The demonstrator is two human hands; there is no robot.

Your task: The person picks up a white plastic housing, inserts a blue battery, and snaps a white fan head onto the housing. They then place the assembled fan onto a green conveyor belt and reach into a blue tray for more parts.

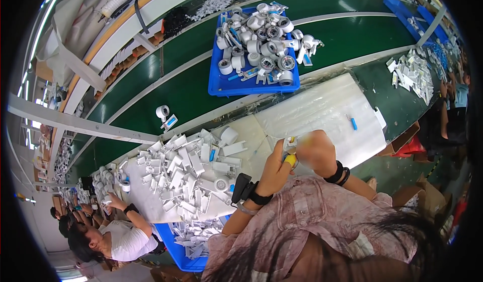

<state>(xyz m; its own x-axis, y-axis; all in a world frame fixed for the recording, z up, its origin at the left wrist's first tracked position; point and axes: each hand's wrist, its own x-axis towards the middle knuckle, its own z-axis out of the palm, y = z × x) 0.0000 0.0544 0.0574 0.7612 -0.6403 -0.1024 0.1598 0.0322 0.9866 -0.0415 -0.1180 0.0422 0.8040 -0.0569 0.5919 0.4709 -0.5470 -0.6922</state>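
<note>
My left hand (274,170) is closed over the near edge of the worktable, fingers bent round a small white part (290,142). A rounded yellow piece (290,159) shows at its fingers; what it belongs to is unclear. Right beside it, my right hand (318,154) is curled like a fist and smeared by motion. Whatever it grips is hidden. To the left of my hands spreads a heap of white plastic housings (186,169), some with blue pieces. On the white sheet (322,116) lies a small blue-ended piece (353,123).
A blue tray (216,83) heaped with round white lamp-like heads stands on the green conveyor (151,103). One assembled unit (165,117) lies left of it. A blue bin (188,262) of white parts sits below the table. Another person (121,237) works at the left.
</note>
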